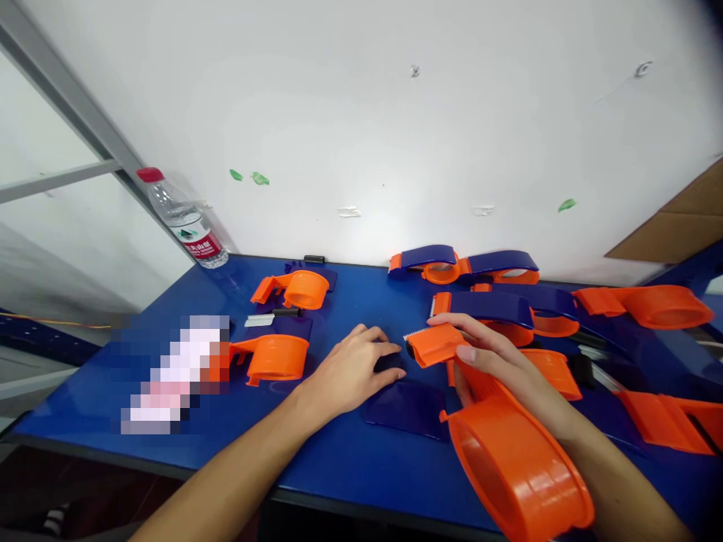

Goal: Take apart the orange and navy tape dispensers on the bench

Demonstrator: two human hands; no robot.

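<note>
In my right hand [502,357] is an orange tape dispenser frame [523,459], its round hub hanging towards me and its serrated blade end pointing left. The thumb lies on top and the fingers wrap around the narrow neck. My left hand [361,365] rests low at the table's middle, thumb and forefinger curled around the far end of a dark blue plastic cover [410,410]. What lies under its palm is hidden. The blade end of the frame is just right of the left fingertips, apart from them.
Orange dispenser frames [279,357] and blue covers lie on the left, with a white toothed blade [260,321] nearby. Several blue-and-orange dispensers [483,307] crowd the right. A water bottle [189,226] stands at the back left. Something pixelated [175,376] lies at the left.
</note>
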